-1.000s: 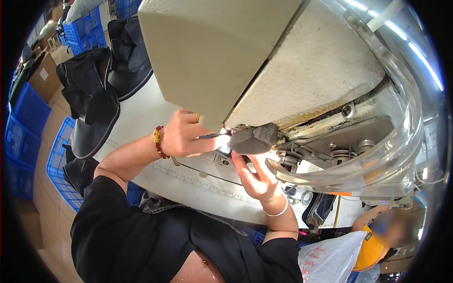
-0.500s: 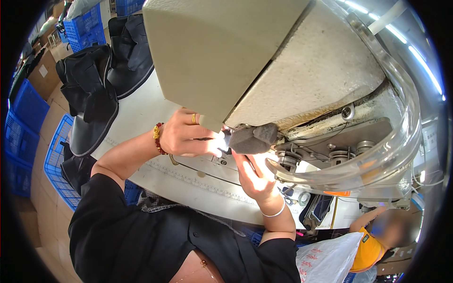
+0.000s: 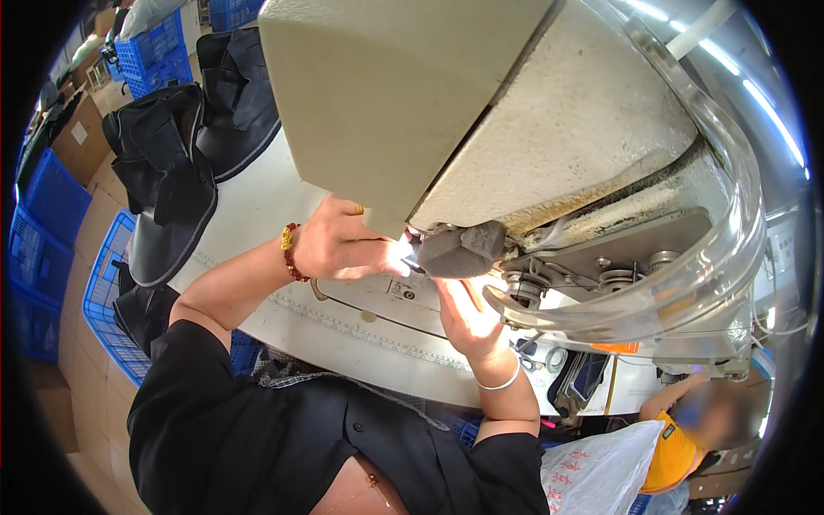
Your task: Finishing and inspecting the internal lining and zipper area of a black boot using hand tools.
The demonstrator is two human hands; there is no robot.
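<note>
The pale head of a sewing machine point(image 3: 386, 94) hangs over the work spot, with a dark grey foam pad point(image 3: 463, 251) near its needle area. My left hand point(image 3: 343, 245) is at the left of that spot, thumb and fingers pinched together at a small dark edge. Bright glare and the machine head hide what it is. Below the foam pad, my right hand point(image 3: 470, 322) reaches up from the front. Its fingertips disappear behind the pad, so their grip is hidden.
Black leather boots point(image 3: 172, 184) stand on the white table point(image 3: 249, 206) at the left. A clear curved guard point(image 3: 738, 249) rings the machine's right side. Blue crates point(image 3: 107, 292) sit on the floor at left. Another person in a yellow top point(image 3: 674, 459) is at lower right.
The fingers of my left hand have drawn closer together, and the hand has tilted slightly. My right hand stays beneath the foam pad, its fingers shifted a little.
</note>
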